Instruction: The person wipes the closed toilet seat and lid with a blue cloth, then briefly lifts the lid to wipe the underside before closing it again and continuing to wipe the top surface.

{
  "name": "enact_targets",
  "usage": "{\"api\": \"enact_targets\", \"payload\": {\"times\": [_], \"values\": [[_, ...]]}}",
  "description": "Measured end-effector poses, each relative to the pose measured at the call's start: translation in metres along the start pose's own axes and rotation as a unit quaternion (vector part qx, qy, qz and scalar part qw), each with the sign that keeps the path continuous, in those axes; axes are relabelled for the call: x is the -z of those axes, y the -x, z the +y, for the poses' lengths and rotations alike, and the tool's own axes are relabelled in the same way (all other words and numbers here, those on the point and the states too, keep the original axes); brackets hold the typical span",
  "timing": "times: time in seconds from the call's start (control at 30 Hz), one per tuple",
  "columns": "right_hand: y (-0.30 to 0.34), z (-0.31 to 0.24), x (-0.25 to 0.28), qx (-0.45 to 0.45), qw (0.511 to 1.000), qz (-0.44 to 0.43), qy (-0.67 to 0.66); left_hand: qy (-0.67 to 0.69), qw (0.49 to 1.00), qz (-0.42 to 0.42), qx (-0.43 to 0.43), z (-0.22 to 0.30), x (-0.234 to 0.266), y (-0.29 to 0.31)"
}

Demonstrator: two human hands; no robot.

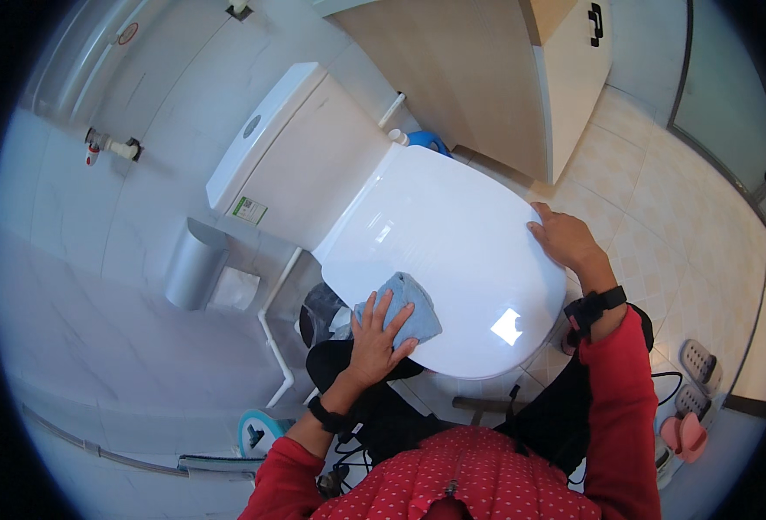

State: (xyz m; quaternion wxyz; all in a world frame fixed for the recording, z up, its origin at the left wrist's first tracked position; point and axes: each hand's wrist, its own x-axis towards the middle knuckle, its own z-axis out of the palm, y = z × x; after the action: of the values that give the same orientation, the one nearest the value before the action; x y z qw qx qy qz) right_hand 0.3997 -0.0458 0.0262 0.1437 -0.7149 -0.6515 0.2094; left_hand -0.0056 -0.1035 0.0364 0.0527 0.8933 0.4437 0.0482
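Note:
The white toilet lid [452, 234] is down and fills the middle of the view, glossy with bright reflections. On its near left edge lies a folded blue-grey cloth [413, 312]. My left hand [376, 342] holds this cloth against the lid, fingers spread over its left part. Across the lid, at its right edge, my right hand [567, 240] grips the rim, with the thumb on top and some fingers hidden. Behind the lid stands the white cistern [301, 152].
A silver paper holder [197, 264] with white paper hangs on the left wall, near a white pipe [266, 325]. Below it stands a dark lined bin [318, 308]. A wooden cabinet [478, 78] stands behind right, a blue bottle [428, 140] beside it. Slippers [686, 436] lie lower right.

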Motion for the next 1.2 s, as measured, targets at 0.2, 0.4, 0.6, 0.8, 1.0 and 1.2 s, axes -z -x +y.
{"api": "enact_targets", "payload": {"times": [0.2,0.4,0.6,0.8,1.0,1.2], "values": [[-0.004,0.001,-0.003,0.004,1.0,-0.011,0.003,0.024,0.996,0.06,0.067,-0.047,-0.001,-0.014],[-0.007,-0.003,-0.002,-0.015,0.999,-0.029,0.008,0.015,0.986,0.13,0.102,-0.107,-0.003,-0.061],[-0.012,-0.008,-0.003,-0.018,1.0,-0.017,0.009,-0.032,0.976,0.162,0.14,-0.147,0.002,-0.11],[-0.012,-0.008,-0.002,-0.015,1.0,-0.02,0.006,0.047,0.969,0.143,0.197,-0.155,0.002,-0.12],[-0.011,-0.008,-0.002,-0.013,1.0,-0.018,0.005,-0.024,0.963,0.18,0.198,-0.123,-0.011,-0.088],[-0.008,-0.005,-0.004,-0.012,1.0,-0.015,0.007,0.004,0.965,0.199,0.172,-0.081,-0.024,-0.041]]}}
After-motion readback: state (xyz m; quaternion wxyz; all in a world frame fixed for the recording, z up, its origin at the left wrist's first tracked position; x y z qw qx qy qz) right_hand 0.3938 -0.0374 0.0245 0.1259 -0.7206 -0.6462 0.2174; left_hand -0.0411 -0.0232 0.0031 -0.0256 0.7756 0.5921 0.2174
